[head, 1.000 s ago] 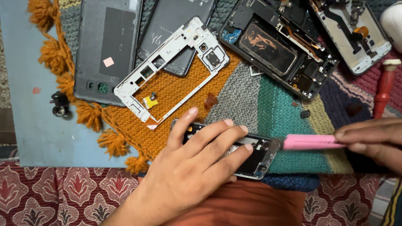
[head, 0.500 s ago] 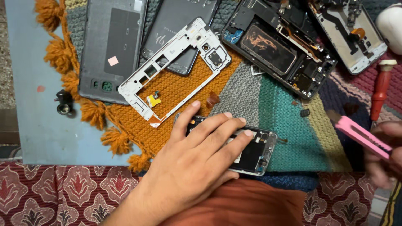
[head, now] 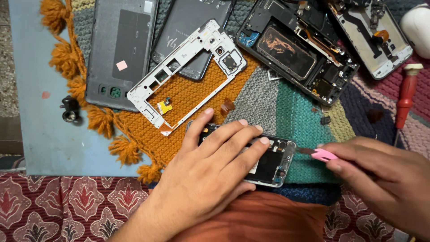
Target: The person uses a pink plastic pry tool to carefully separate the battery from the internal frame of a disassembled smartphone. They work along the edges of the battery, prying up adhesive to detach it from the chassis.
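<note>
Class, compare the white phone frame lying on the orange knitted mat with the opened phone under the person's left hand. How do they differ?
The white phone frame is a bare shell with open cut-outs showing the mat; the opened phone is dark inside and filled with parts. The frame lies untouched and diagonal, while the phone lies nearly level, pinned by the left hand, with the right hand bringing a pink pry tool to its end. Both lie flat on the knitted mat.

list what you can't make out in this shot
- Opened phone, head view: the left hand covers most of its inside.
- Pink tool: only its tip shows; the right hand hides the rest.
- White object, top right: cut off by the frame edge.
- Tiny parts in the black phone body: too small to tell.
</note>
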`<action>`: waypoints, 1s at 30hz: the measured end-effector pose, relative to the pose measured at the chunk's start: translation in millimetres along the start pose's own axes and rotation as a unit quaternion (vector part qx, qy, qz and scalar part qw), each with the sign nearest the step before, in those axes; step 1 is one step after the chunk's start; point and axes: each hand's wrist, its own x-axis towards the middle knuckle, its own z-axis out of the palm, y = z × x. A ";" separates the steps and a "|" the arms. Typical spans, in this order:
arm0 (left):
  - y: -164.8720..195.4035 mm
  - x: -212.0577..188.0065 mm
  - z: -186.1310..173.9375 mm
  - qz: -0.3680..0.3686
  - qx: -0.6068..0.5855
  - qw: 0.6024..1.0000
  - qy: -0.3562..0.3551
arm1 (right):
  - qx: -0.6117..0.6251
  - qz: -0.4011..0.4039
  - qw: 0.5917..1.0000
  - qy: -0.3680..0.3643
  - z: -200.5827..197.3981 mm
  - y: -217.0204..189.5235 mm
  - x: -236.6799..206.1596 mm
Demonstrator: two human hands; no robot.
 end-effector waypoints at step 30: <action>38.8 1.0 33.4 -0.155 0.028 0.985 0.065 | -0.099 -0.005 0.993 0.060 2.7 -78.1 14.4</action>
